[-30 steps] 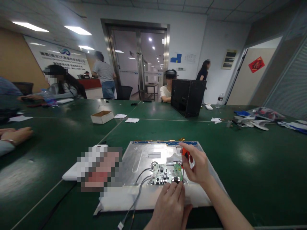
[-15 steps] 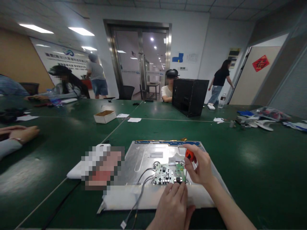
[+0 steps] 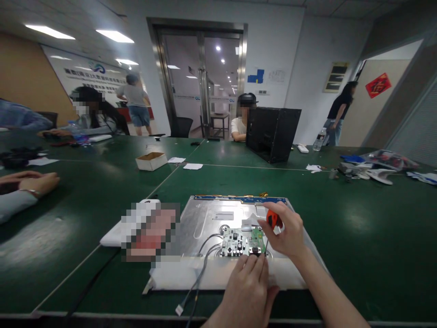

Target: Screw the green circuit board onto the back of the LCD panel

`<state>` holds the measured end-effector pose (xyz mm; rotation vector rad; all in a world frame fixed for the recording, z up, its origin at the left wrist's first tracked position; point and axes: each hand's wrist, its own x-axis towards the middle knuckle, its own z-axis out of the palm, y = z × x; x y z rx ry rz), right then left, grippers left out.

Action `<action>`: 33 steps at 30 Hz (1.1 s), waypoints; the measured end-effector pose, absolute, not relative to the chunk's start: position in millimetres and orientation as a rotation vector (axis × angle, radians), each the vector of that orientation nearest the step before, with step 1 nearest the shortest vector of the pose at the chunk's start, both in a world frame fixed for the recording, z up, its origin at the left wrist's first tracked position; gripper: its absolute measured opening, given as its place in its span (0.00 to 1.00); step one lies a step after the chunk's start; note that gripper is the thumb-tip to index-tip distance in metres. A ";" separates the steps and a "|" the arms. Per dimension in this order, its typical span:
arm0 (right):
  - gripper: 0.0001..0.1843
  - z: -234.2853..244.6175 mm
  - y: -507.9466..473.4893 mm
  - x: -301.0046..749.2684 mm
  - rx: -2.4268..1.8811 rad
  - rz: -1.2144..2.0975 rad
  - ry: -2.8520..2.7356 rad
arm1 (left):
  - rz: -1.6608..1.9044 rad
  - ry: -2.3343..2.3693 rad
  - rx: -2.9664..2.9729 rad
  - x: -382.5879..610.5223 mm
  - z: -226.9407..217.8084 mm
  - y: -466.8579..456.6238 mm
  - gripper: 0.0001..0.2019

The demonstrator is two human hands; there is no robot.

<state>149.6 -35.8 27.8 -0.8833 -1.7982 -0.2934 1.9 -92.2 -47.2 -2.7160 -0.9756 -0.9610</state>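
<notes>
A silver metal back panel (image 3: pixel 211 223) lies flat on the green table in front of me. A small green circuit board (image 3: pixel 241 241) sits on its near part, with grey cables (image 3: pixel 198 278) running off toward me. My right hand (image 3: pixel 287 234) is closed round a screwdriver with an orange and black handle (image 3: pixel 273 219), its shaft pointing down at the board's right corner. My left hand (image 3: pixel 247 289) rests on the panel's near edge, fingers together, fingertips touching the board's near right corner.
A pixelated patch (image 3: pixel 150 230) covers a white object left of the panel. Farther off are a small cardboard box (image 3: pixel 151 161), a black computer case (image 3: pixel 273 133), paper scraps and packaging at right (image 3: pixel 375 166). Another person's hands (image 3: pixel 29 182) rest at left; several people are behind.
My view has shifted slightly; both hands keep their hold at the board's right corner. The person at the back right has walked further right, toward the doorway.
</notes>
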 end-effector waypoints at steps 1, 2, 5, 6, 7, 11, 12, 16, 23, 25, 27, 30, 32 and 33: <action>0.14 28.2 -36.6 150.2 -0.879 -0.268 -1.812 | -0.967 -0.976 -2.712 2.0 -47.7 -92.0 0.17; 0.15 28.7 -37.5 150.6 -0.872 -0.244 -1.824 | -0.972 -0.974 -2.708 2.1 -48.1 -91.9 0.16; 0.19 30.6 -39.7 150.3 -0.862 -0.222 -1.833 | -0.972 -0.973 -2.711 2.1 -48.2 -91.8 0.17; 0.19 31.1 -39.9 149.7 -0.867 -0.237 -1.827 | -0.965 -0.977 -2.715 2.1 -47.8 -92.0 0.17; 0.18 31.4 -39.9 149.1 -0.875 -0.260 -1.817 | -0.955 -0.982 -2.720 2.1 -47.3 -92.4 0.17; 0.14 30.3 -37.4 147.4 -0.875 -0.353 -1.780 | -0.904 -1.013 -2.728 2.2 -45.8 -94.6 0.17; 0.14 29.8 -36.7 147.6 -0.872 -0.359 -1.779 | -0.898 -1.020 -2.727 2.3 -45.8 -95.0 0.17; 0.13 29.9 -37.1 150.1 -0.866 -0.327 -1.804 | -0.888 -1.025 -2.732 2.5 -45.6 -95.8 0.17; 0.16 34.3 -42.2 150.9 -0.864 -0.288 -1.827 | -0.927 -1.004 -2.726 2.9 -47.2 -95.2 0.17; 0.14 33.5 -41.1 149.5 -0.881 -0.333 -1.803 | -0.910 -1.007 -2.733 2.6 -48.2 -95.0 0.17; 0.12 31.8 -39.1 148.1 -0.892 -0.370 -1.779 | -0.889 -1.011 -2.740 2.0 -48.2 -94.8 0.17; 0.12 30.1 -37.0 147.7 -0.890 -0.385 -1.767 | -0.872 -1.017 -2.746 1.1 -45.6 -95.1 0.18; 0.12 30.4 -37.5 148.8 -0.885 -0.367 -1.786 | -0.837 -1.019 -2.769 0.5 -42.5 -95.4 0.18; 0.12 31.1 -38.4 149.6 -0.881 -0.352 -1.800 | -0.816 -1.021 -2.785 0.3 -41.0 -95.6 0.18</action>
